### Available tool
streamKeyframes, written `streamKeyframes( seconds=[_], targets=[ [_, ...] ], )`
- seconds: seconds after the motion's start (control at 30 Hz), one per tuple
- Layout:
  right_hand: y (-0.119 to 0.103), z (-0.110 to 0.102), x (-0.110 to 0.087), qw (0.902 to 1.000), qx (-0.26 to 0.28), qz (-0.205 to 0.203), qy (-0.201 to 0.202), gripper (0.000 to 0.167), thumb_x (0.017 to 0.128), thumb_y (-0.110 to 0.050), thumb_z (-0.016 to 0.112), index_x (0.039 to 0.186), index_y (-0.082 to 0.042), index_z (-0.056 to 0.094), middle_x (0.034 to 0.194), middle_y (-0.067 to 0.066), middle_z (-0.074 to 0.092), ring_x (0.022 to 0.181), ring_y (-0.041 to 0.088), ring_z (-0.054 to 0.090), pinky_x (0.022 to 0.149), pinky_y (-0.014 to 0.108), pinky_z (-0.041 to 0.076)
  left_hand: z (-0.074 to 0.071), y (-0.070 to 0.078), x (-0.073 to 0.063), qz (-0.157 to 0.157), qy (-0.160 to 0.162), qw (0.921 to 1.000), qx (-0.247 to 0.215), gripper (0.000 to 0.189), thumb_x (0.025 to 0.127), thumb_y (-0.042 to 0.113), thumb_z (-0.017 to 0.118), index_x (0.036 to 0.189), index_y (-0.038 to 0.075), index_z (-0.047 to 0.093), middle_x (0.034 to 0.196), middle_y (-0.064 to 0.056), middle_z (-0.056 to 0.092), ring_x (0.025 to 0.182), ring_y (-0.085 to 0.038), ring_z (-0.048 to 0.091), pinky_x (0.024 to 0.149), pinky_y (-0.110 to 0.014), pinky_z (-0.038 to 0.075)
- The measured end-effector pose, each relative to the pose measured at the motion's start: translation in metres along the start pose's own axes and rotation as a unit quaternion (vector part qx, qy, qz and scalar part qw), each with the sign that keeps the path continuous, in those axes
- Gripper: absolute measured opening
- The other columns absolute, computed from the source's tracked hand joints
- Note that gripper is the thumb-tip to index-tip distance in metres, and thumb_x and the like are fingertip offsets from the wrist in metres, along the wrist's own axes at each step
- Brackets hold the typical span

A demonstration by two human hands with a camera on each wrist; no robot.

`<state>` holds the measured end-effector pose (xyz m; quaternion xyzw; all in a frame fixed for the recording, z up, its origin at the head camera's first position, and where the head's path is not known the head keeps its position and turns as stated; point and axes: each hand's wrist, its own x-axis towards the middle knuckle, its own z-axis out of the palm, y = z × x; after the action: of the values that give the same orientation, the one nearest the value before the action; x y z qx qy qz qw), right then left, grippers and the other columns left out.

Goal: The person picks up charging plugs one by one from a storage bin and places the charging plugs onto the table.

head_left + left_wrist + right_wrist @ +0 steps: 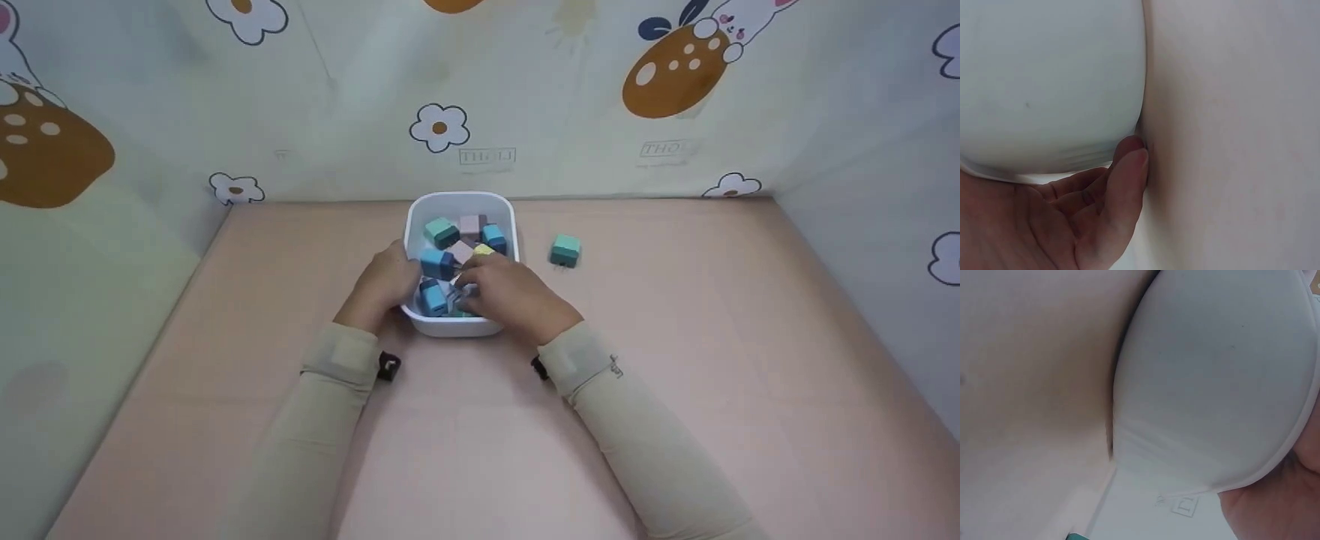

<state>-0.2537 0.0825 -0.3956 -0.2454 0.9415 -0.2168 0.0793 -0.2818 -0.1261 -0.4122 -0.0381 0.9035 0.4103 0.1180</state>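
Observation:
A white plastic bin [459,328] stands on the table with several small blocks inside, among them a green block [441,232], a blue block [438,264], another blue block [433,298] and a pale pink block [472,226]. My left hand [386,281] rests along the bin's left side, its loosely bent fingers [1126,180] low against the outer wall in the left wrist view. Over the right rim, my right hand [517,296] reaches in, bent fingers down among the blocks. I cannot tell whether they pinch one. In the right wrist view, the bin wall [1213,382] hides the fingertips.
A green block [565,250] lies on the table to the right of the bin. The pinkish tabletop [675,375] meets a patterned back wall [345,112] just behind the bin. Side walls rise at left and right.

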Motion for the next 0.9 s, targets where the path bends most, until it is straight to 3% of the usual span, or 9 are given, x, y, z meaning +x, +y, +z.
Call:
streamKeyframes(
  seconds=[0.27,0.53,0.9],
  targets=[
    [-0.0054,-0.0005,0.0009,0.9997,0.006,0.02,-0.014,0.036,0.095,-0.025,0.084,0.13,-0.018,0.078,0.145,0.0,0.064,0.136,0.019,0.055,0.119,0.037,0.044,-0.0005,0.0004,-0.0012,-0.002,0.001,1.0,-0.003,0.058,0.111,0.021,0.037,0.166,0.008,0.029,0.154,-0.019,0.052,0.125,-0.036,0.06,0.11,-0.057,0.051],
    [-0.0029,-0.0011,0.0039,0.9999,0.002,0.01,-0.007,0.029,0.09,-0.016,0.088,0.118,-0.019,0.083,0.123,-0.002,0.065,0.11,0.015,0.06,0.103,0.031,0.054,-0.0002,0.0032,-0.0016,-0.004,-0.001,1.0,0.001,0.057,0.109,0.018,0.037,0.165,0.006,0.029,0.153,-0.021,0.052,0.125,-0.037,0.061,0.104,-0.055,0.056],
    [-0.004,-0.0003,0.0044,0.9997,0.004,0.022,-0.005,0.037,0.093,-0.01,0.084,0.129,-0.016,0.079,0.126,0.001,0.067,0.114,0.018,0.058,0.112,0.035,0.05,-0.0013,0.0028,0.0003,-0.012,-0.007,0.9999,0.007,0.057,0.111,0.02,0.035,0.166,0.005,0.028,0.157,-0.021,0.049,0.13,-0.037,0.058,0.114,-0.057,0.047]
  ],
)
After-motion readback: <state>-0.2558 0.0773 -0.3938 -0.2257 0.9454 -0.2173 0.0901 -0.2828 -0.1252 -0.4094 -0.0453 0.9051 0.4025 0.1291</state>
